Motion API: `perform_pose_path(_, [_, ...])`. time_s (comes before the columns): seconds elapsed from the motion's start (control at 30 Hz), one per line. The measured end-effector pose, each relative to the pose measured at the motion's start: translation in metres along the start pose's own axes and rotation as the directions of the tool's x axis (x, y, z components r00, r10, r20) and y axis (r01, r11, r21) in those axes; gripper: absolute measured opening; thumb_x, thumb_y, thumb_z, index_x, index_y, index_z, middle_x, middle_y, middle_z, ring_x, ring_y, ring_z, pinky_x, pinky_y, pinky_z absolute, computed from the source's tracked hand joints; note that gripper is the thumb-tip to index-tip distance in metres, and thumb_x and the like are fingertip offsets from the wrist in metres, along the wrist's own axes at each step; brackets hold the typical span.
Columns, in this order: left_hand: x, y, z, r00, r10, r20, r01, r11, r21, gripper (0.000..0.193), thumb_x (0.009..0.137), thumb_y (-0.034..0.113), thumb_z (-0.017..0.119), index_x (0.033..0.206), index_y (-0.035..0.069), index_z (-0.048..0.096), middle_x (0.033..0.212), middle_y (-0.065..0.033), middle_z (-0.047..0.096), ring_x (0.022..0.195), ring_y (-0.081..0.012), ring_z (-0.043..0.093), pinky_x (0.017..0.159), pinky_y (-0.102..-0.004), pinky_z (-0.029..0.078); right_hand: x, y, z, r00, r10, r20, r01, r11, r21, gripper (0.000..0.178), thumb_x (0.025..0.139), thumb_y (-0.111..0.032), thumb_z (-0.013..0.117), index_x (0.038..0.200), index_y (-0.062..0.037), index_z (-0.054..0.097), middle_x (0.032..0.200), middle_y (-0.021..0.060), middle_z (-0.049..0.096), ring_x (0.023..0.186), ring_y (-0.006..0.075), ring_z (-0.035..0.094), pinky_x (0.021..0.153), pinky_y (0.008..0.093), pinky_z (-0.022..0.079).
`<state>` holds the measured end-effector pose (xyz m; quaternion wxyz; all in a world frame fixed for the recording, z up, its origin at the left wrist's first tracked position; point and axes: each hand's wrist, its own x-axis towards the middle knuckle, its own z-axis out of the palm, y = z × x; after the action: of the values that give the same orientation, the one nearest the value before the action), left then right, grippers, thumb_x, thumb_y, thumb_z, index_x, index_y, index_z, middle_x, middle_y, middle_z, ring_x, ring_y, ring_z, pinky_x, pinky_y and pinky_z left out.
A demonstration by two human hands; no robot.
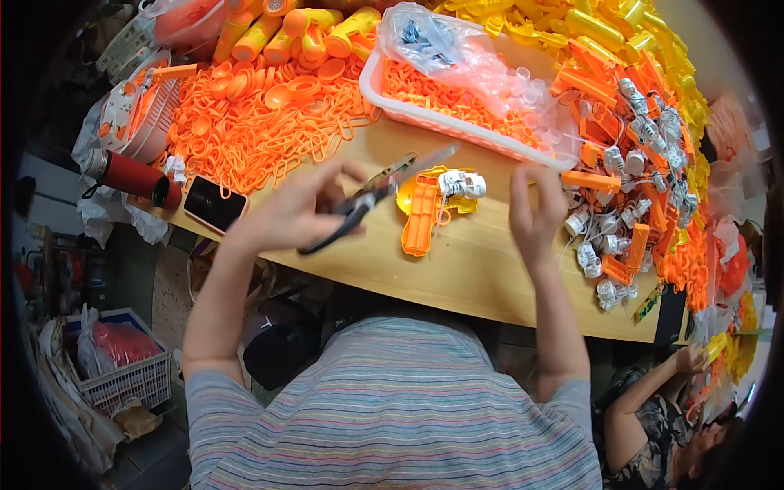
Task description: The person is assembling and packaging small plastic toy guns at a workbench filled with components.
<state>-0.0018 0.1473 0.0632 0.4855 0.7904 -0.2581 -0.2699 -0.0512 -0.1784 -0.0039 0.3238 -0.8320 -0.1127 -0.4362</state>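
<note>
My left hand [298, 204] is closed round the black handles of a pair of scissors [351, 219], blurred by motion. Their metal blades point up and right, over the table. Just right of the blade tips lies a part-built toy piece: a yellow shell [406, 196] under an orange battery-box-like part [420, 216] and a white motor-like unit [462, 185]. A thin wire runs beside the orange part. My right hand [539, 212] is raised to the right of this piece, near the tray's front edge. Its thumb and fingers are apart, with nothing visible between them.
Orange clip-like loops [245, 135] are heaped at the left, beside a phone [215, 204] and a red flask [131, 175]. A white tray [465, 124] of small orange parts stands behind. White motor units [612, 245] pile up at right. A co-worker's arm [645, 400] shows lower right.
</note>
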Motion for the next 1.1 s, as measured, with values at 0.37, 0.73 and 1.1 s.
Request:
perform_pose_path(0.37, [0.151,0.053,-0.061,0.998,0.055,0.026,-0.051,0.533,0.844,0.026,0.074,0.021,0.069,0.093,0.004,0.074,0.079,-0.0183,0.069,0.075,-0.0317,0.069,0.067,-0.0415,0.054,0.075,0.16,0.041,0.716,0.633,0.294,-0.147,0.548,-0.823,0.029,0.085,-0.027,0.062,0.091,-0.0001,0.072,0.094,0.0239,0.07,0.091,0.0385,0.069,0.082,0.0466,0.054])
perform_pose_path(0.73, [0.137,0.025,0.016,0.77,0.605,0.202,-0.515,0.403,0.756,0.025,0.074,0.02,0.073,0.096,0.009,0.074,0.102,-0.0146,0.064,0.102,-0.0338,0.061,0.088,-0.0445,0.051,0.083,0.136,0.034,0.844,0.531,0.071,-0.37,0.673,-0.64,0.034,0.079,-0.039,0.063,0.085,-0.006,0.069,0.081,0.0196,0.068,0.075,0.0339,0.067,0.071,0.042,0.052])
perform_pose_path(1.1, [0.057,-0.037,0.133,0.802,0.475,0.362,-0.526,0.275,0.805,0.038,0.07,0.018,0.063,0.099,-0.007,0.068,0.138,-0.0237,0.048,0.142,-0.0388,0.03,0.118,-0.058,0.018,0.077,0.119,0.033,1.0,0.026,0.007,-0.025,0.992,-0.127,0.011,0.087,-0.009,0.073,0.095,-0.0032,0.068,0.108,0.0103,0.064,0.075,0.0156,0.068,0.066,0.0249,0.056])
